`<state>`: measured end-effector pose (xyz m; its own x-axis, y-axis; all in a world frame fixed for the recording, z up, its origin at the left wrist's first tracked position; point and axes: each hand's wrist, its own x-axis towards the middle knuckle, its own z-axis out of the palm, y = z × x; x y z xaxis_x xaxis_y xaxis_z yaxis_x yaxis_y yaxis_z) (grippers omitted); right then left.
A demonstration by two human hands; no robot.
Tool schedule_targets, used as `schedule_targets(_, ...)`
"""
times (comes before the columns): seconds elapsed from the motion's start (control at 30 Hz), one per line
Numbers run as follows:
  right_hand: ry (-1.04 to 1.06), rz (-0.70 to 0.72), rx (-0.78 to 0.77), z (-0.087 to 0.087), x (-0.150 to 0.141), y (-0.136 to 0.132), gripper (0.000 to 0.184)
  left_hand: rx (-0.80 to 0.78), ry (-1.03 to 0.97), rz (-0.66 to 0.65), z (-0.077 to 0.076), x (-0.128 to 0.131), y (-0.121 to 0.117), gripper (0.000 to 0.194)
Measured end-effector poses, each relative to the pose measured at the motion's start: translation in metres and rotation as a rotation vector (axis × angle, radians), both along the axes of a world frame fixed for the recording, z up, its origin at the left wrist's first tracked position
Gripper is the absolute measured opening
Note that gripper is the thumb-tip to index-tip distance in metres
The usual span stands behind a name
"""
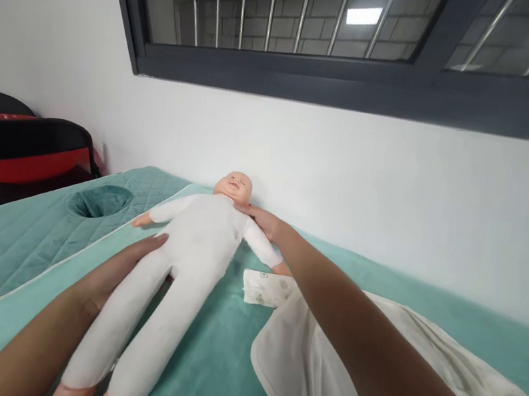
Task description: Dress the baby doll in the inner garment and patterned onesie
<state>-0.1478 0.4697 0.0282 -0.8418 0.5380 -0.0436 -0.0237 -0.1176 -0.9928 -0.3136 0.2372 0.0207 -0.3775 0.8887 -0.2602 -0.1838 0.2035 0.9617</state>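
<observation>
A baby doll (205,232) with a white cloth body lies on its back, head toward the wall and feet toward me. Its arms are spread to both sides and its legs are slightly apart. My left hand (126,266) rests along the doll's hip and thigh on the left, fingers stretched out. At the doll's shoulder, just below the chin, my right hand (263,220) touches with extended fingers, partly hidden by its own wrist. Under my right forearm lies a white garment or cloth (298,359), one part of it printed with small figures (267,289).
The doll lies on a green padded bed cover (214,379). A quilted section with a round hole (102,200) is at the left. Black and red folding chairs (33,152) stand beyond it. A white wall (396,200) and a dark-framed barred window (284,80) are behind.
</observation>
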Motion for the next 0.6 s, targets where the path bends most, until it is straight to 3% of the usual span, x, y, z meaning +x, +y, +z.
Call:
schedule_targets(0.1,0.146,0.148,-0.044,0.048,0.018,-0.002,0.033,0.082,-0.006,-0.074,0.035,0.018,-0.008,0.057)
schedule_targets(0.17,0.211,0.156,-0.01,0.082,0.04,-0.006,0.035,0.167,0.022,-0.073,0.055,0.034,-0.012,0.058)
schedule_targets(0.3,0.113,0.142,0.043,0.132,0.113,-0.021,0.034,0.299,0.015,-0.139,0.077,0.096,-0.018,0.063)
schedule_targets(0.37,-0.016,0.097,0.07,0.139,0.164,-0.034,0.04,0.317,-0.036,-0.2,0.074,0.144,-0.022,0.066)
schedule_targets(0.43,-0.105,0.028,0.111,0.133,0.217,-0.05,0.043,0.295,-0.11,-0.246,0.062,0.195,-0.028,0.067)
schedule_targets(0.6,-0.219,-0.092,0.144,0.096,0.329,-0.096,0.047,0.148,-0.308,-0.321,0.024,0.303,-0.05,0.066)
